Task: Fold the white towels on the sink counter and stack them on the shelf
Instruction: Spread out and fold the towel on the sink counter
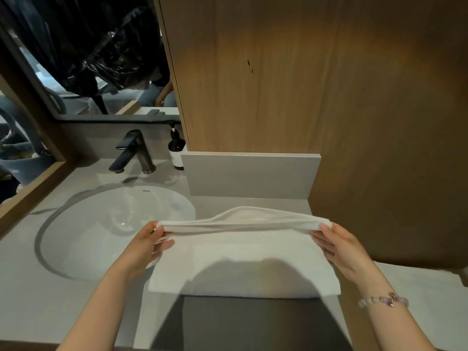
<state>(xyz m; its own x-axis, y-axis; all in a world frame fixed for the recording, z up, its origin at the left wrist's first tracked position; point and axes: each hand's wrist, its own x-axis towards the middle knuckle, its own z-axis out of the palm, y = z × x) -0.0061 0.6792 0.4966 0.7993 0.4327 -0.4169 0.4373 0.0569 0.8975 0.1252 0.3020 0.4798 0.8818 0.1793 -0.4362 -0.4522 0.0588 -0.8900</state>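
Note:
A white towel (243,259) lies flat on the grey sink counter (76,307), right of the basin, its near edge at the counter's front. Its far edge is lifted off the counter in a taut band. My left hand (149,244) pinches the left end of that lifted edge. My right hand (339,247) pinches the right end, a bead bracelet on its wrist. My shadow falls over the towel's near half. No shelf shows in this view.
A round white basin (106,224) is sunk in the counter at left, with a dark faucet (134,153) and a dark pump bottle (176,150) behind it. A grey backsplash (250,174) and wood panels (304,72) stand behind the towel. A mirror (83,54) hangs at upper left.

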